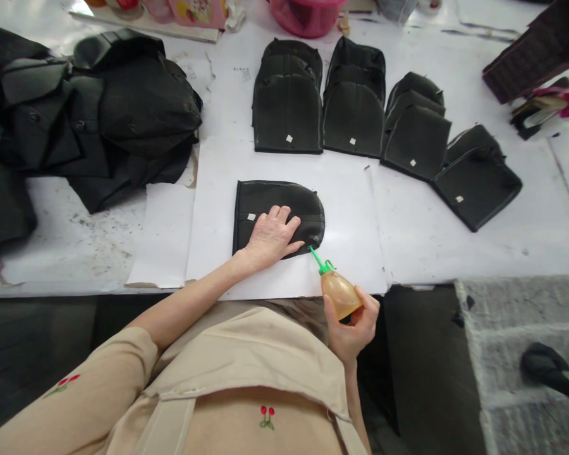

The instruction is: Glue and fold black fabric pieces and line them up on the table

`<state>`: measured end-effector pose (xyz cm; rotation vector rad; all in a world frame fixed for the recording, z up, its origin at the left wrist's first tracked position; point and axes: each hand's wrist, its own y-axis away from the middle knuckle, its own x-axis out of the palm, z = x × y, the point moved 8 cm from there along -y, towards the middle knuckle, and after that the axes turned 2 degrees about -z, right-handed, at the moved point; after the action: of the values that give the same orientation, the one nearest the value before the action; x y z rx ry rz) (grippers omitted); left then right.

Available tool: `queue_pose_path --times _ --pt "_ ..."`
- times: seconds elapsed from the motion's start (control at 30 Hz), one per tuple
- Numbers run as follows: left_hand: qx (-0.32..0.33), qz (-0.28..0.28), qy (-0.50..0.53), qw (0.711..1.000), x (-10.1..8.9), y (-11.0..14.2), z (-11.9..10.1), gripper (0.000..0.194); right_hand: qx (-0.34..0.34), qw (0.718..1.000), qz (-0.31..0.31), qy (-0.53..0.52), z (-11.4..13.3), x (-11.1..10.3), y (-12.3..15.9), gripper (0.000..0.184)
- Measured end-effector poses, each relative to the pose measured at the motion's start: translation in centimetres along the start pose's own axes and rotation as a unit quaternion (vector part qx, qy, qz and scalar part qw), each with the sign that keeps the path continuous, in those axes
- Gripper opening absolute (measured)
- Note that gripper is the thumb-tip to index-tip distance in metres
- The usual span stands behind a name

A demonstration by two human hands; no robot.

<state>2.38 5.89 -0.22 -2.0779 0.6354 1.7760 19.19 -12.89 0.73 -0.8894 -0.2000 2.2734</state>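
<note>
Flat on the white paper lies a black leather-like piece point(279, 196) with one rounded end and a small pale tag near its straight end. My left hand point(272, 234) rests on it with fingers spread, pressing it down. In my right hand point(353, 332) is a squeeze bottle point(340, 294) of amber liquid with a green nozzle. The fingers wrap round the bottle, which is tilted so that its nozzle tip meets or nearly meets the near edge of the black piece by the rounded end. Whether liquid is coming out cannot be seen.
Overlapping stacks of similar black pieces point(287, 114) run along the far side and to the right. A heap of black material point(137, 107) covers the left. A pink basin point(306, 16) stands at the back, and a dark box point(533, 54) at the far right.
</note>
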Motion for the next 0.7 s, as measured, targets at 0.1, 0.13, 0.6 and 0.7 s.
queue_pose_path --times 0.1,0.13,0.6,0.7 --pt "-0.002 0.005 0.005 1.000 0.0 0.0 0.1 0.043 -0.014 1.000 0.014 -0.008 0.4 0.2 0.2 0.059" --pt "-0.002 0.005 0.006 1.000 -0.1 0.0 0.1 0.043 -0.018 1.000 0.020 -0.012 0.6 0.3 0.3 0.059" --pt "-0.006 -0.001 0.031 1.000 -0.4 -0.1 0.4 0.042 -0.022 0.998 0.053 -0.031 1.6 1.4 0.9 0.059" --pt "0.005 -0.009 0.065 0.998 -0.6 0.1 1.0 0.037 -0.026 0.998 0.055 -0.032 1.8 1.6 0.9 0.059"
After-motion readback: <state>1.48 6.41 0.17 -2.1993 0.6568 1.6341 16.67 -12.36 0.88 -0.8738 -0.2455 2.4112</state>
